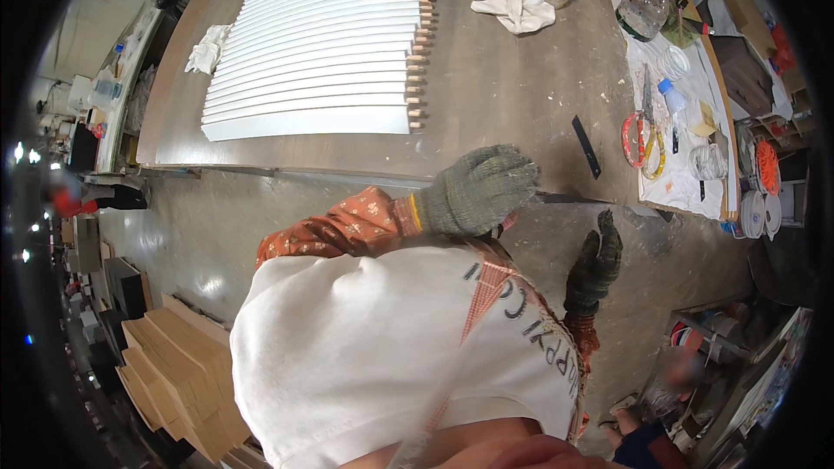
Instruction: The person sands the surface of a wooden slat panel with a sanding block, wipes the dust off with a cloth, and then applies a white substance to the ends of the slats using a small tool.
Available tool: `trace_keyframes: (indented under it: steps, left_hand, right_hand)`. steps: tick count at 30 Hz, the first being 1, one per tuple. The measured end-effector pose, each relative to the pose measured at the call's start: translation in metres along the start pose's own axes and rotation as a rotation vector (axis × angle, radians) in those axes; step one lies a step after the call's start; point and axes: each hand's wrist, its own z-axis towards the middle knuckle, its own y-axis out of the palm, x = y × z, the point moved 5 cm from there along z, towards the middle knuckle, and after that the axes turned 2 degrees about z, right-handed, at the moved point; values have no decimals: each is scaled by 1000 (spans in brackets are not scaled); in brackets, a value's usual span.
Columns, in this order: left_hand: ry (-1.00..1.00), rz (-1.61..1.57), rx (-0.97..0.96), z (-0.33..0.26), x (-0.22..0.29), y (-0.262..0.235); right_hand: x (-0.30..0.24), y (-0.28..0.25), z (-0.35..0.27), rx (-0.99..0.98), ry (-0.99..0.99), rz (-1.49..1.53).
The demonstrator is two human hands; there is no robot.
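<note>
My left hand (pixel 479 190), in a grey knitted glove, is at the near table edge with its back up and fingers curled together. Whatever lies beneath the fingers is hidden; a small pink bit shows under the palm. A thin dark strip (pixel 569 199) runs along the table edge beside the fingertips. My right hand (pixel 594 265), in a dark grey glove, hangs off the table's near edge, fingers stretched out and holding nothing visible. On the table just beyond the hands lies a flat black piece (pixel 586 147).
White slats (pixel 308 61) with wooden pegs lie in a row on the brown table (pixel 512 78). Scissors (pixel 645 135), wire coils (pixel 708 161) and bottles (pixel 645 10) crowd the right end. Cardboard (pixel 178 373) is stacked on the floor at left. Other people are at both sides.
</note>
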Motion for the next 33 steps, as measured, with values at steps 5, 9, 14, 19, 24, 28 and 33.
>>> trace_keyframes:
  steps: [5, 9, 14, 19, 24, 28, 33]
  left_hand:
    - [-8, 3, 65, 64, 5, 35]
    - [54, -26, 96, 89, 0, 79]
    - [-77, 63, 68, 103, 7, 109]
    - [-215, 131, 102, 113, 13, 116]
    - [-401, 186, 85, 128, 45, 110]
    - [-469, 237, 4, 141, 58, 123]
    - [-566, 255, 92, 133, 81, 107]
  right_hand:
    - [66, -32, 18, -54, 47, 117]
    - [115, -66, 22, -4, 121, 202]
    - [169, -79, 24, 96, 206, 345]
    - [180, -83, 69, -32, 51, 318]
    - [187, -97, 116, -155, -154, 359]
    - [189, -117, 145, -178, -108, 347]
    - [230, -137, 187, -10, -72, 444]
